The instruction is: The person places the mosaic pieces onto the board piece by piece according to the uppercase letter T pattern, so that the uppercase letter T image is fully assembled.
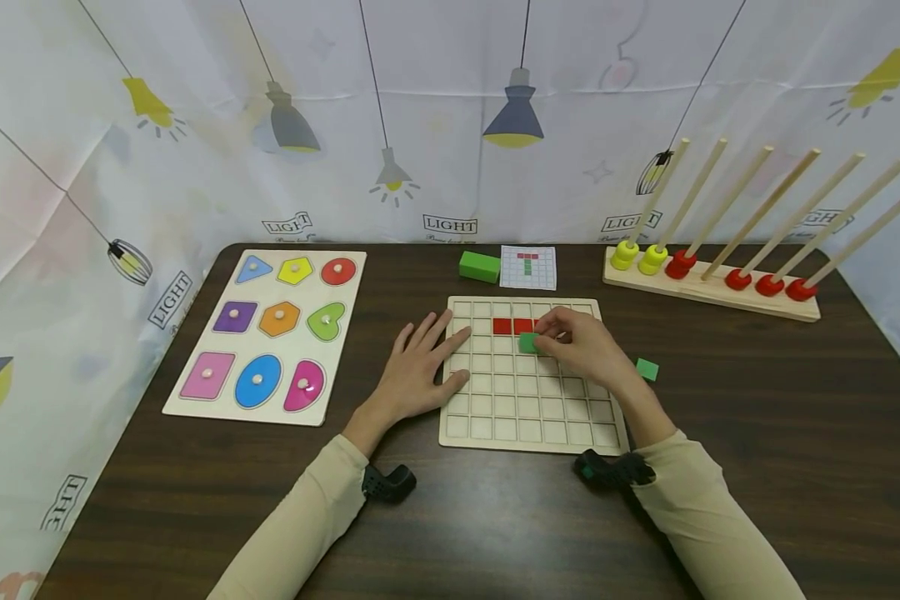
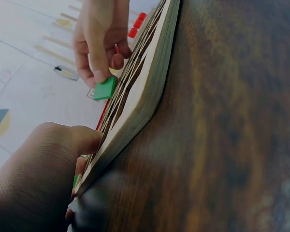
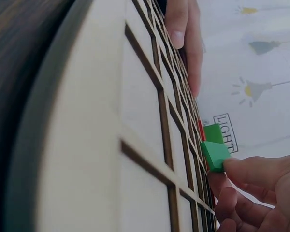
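A wooden grid board (image 1: 506,408) lies on the dark table, with red square tiles (image 1: 502,326) in a row near its top. My right hand (image 1: 581,343) pinches a green square tile (image 1: 528,342) between thumb and finger, just below the red row. In the right wrist view the green tile (image 3: 215,155) is tilted at the grid's surface. The left hand (image 1: 417,371) rests with spread fingers on the board's left edge; in the left wrist view its thumb (image 2: 89,139) touches the rim. Part of the red row is hidden behind my right fingers.
A pattern card (image 1: 528,267) and a green block (image 1: 479,267) lie behind the board. Another green tile (image 1: 647,369) sits right of it, near my forearm. A knobbed shape puzzle (image 1: 270,279) lies at left; a peg stand (image 1: 708,287) with beads stands at back right.
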Available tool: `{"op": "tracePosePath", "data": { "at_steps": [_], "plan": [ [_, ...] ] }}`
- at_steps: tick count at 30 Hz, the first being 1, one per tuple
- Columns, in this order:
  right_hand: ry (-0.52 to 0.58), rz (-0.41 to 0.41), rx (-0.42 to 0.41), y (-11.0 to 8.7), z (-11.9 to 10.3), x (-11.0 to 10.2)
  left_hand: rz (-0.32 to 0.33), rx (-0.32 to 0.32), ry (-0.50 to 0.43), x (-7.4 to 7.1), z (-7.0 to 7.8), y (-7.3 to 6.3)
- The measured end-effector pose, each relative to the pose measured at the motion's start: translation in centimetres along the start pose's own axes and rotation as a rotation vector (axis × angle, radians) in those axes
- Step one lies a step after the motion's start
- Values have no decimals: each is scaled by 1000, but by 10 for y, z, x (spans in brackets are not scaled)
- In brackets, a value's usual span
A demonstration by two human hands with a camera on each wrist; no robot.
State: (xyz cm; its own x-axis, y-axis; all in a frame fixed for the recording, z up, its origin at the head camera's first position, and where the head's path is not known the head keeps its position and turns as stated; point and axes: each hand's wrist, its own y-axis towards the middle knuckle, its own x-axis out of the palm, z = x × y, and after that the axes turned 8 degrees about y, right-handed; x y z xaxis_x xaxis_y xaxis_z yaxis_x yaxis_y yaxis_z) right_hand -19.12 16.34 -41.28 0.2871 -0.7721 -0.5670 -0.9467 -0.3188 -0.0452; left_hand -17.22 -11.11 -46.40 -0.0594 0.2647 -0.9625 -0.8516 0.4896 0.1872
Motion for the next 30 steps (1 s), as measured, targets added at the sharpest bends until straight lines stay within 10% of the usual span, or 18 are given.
{"op": "tracePosePath", "data": {
  "at_steps": [30],
  "plan": [
    [-147,16,32,5,-6,11,11,-3,0,1,1,0]
  ]
}}
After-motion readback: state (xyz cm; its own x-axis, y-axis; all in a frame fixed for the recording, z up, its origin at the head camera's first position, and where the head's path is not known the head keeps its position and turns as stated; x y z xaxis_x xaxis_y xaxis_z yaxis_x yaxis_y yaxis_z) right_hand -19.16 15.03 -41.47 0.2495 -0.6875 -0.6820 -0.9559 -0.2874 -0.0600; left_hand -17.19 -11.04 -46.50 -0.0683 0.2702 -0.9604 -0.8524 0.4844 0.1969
